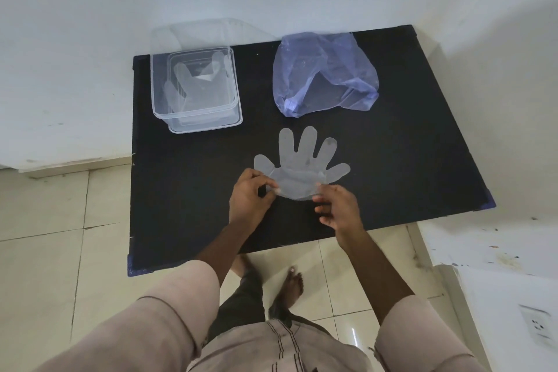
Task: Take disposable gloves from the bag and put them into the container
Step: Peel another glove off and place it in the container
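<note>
At the near edge: the person stands at a black mat (392, 130) laid over a low surface, bare feet on pale floor tiles, both forearms reaching forward over the mat.
Left hand (250, 196): thumb and forefinger pinched on the left corner of the glove's cuff; remaining fingers curled under.
Right hand (339, 205): fingertips (317, 198) closed on the right corner of the cuff, thumb side nipping the film; the other fingers loosely bent, not spread.
Glove in hand (302, 164): a clear disposable glove lying flat on the mat, cuff held at the near side between the two hands.
Long axis: runs from cuff to fingertips, near to far, its fingers fanned and pointing away from the person toward the bag; thumb lobe out to the left.
Bag (324, 72): bluish translucent plastic, crumpled at the far right of the mat, well apart from the glove; whether more gloves are inside cannot be told.
Container (196, 84): clear, square, open, far left of the mat, with at least one glove already lying inside.
Lid (211, 33): seems to lean behind the container against the wall.
Progress: judged partway; one glove stored, this one out of the bag but not yet in the container.
</note>
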A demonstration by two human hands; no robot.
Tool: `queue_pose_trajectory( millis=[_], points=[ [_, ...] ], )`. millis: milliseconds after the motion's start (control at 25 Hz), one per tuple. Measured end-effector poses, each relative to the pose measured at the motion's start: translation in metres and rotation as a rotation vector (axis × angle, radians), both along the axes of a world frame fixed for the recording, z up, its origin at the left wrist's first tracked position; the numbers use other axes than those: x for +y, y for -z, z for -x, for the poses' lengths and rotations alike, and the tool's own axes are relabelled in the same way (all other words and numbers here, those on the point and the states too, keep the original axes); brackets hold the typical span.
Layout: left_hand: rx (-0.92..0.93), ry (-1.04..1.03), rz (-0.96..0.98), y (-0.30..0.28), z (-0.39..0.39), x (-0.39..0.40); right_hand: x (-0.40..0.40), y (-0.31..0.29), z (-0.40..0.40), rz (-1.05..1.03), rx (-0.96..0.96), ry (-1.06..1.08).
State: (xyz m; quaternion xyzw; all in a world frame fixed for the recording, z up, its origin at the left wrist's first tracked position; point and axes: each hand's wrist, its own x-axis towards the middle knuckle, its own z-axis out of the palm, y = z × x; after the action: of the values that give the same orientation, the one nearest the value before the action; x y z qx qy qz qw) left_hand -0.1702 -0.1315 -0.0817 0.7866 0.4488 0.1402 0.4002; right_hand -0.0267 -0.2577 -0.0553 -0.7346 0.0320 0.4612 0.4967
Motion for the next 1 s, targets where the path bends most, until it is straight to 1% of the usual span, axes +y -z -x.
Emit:
queue_pose_trajectory(
  millis=[80, 120, 160, 200, 280, 360, 440, 520, 600, 680, 800, 880, 1000],
  points=[
    [0.008, 0.009, 0.025, -0.005, -0.005, 0.007, -0.017, 0.005, -0.004, 0.039, -0.476, -0.342],
    [0.018, 0.008, 0.030, -0.007, -0.007, 0.009, -0.024, 0.009, -0.005, 0.075, -0.640, -0.521],
    [0.026, 0.008, 0.035, -0.008, -0.009, 0.011, -0.027, 0.015, -0.005, 0.122, -0.754, -0.652],
    [0.030, 0.007, 0.043, -0.008, -0.010, 0.012, -0.027, 0.019, -0.003, 0.170, -0.843, -0.717],
    [0.031, 0.011, 0.050, -0.009, -0.012, 0.011, -0.020, 0.024, -0.003, 0.210, -0.966, -0.670],
    [0.030, 0.022, 0.044, -0.011, -0.011, 0.012, -0.011, 0.025, -0.009, 0.132, -1.029, -0.542],
    [0.020, 0.031, 0.089, -0.015, -0.012, 0.017, -0.006, 0.023, -0.020, 0.038, -1.068, -0.486],
    [-0.020, 0.029, 0.209, -0.022, -0.014, 0.025, 0.000, 0.018, -0.030, -0.027, -1.090, -0.482],
    [-0.056, 0.036, 0.294, -0.036, -0.017, 0.037, 0.009, 0.005, -0.038, -0.103, -1.072, -0.457],
    [-0.099, 0.041, 0.316, -0.051, -0.020, 0.049, 0.019, -0.014, -0.044, -0.212, -0.987, -0.411],
    [-0.231, 0.028, 0.372, -0.073, -0.027, 0.063, 0.033, -0.046, -0.052, -0.320, -0.753, -0.314],
    [-0.341, 0.031, 0.468, -0.090, -0.031, 0.073, 0.046, -0.068, -0.054, -0.328, -0.632, -0.271],
    [-0.440, 0.061, 0.514, -0.112, -0.034, 0.093, 0.070, -0.102, -0.054, -0.299, -0.571, -0.292]
  ],
)
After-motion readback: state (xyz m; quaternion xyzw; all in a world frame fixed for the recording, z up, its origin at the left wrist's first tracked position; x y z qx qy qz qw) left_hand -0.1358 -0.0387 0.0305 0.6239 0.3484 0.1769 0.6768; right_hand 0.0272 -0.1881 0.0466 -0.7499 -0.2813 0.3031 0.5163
